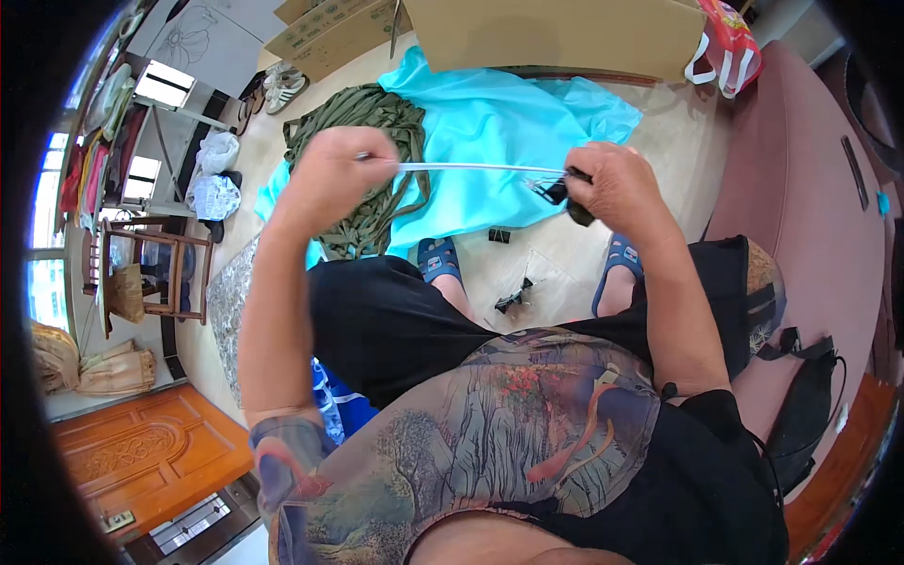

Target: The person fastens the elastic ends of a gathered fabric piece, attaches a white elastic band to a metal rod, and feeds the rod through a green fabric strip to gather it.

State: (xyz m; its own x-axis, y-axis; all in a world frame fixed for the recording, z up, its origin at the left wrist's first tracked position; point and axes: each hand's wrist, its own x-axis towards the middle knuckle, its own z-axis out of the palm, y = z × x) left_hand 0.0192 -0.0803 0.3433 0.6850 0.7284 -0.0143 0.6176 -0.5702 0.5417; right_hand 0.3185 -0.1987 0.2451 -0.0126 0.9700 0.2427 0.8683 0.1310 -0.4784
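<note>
Hand, left [334,179]: raised over the floor, closed in a fist on one end of the cord; outline slightly blurred.

Hand, right [620,185]: raised at about the same height, well apart from the left, fingers curled round the other end and a small bunch of items.

Cord [471,167]: one, thin, white, drawn straight and nearly level between the two hands.

Black clips [554,192]: in or against the right hand, with bright wire handles; exact count cannot be told. Dark piece [580,215]: hanging just below that hand, nature unclear.

Turquoise cloth [508,122]: one, glossy, spread in folds on the floor beyond and beneath the line of the cord.

Olive strips [363,108]: one tangled heap, lying on the left part of the cloth, partly hidden by the left hand.

Single clip [499,235]: black, on the floor near the cloth's lower edge. Clip cluster [513,297]: black with wire handles, on the floor between the feet.

Sandals [438,259]: one pair, blue, worn.

Cardboard box [565,33]: large, brown, standing beyond the cloth. Red bag [733,42]: white handles, beside the box.

Sofa [796,179]: dull pink, along the right side.

Shoes [284,90]: pale, on the floor at far left.
</note>
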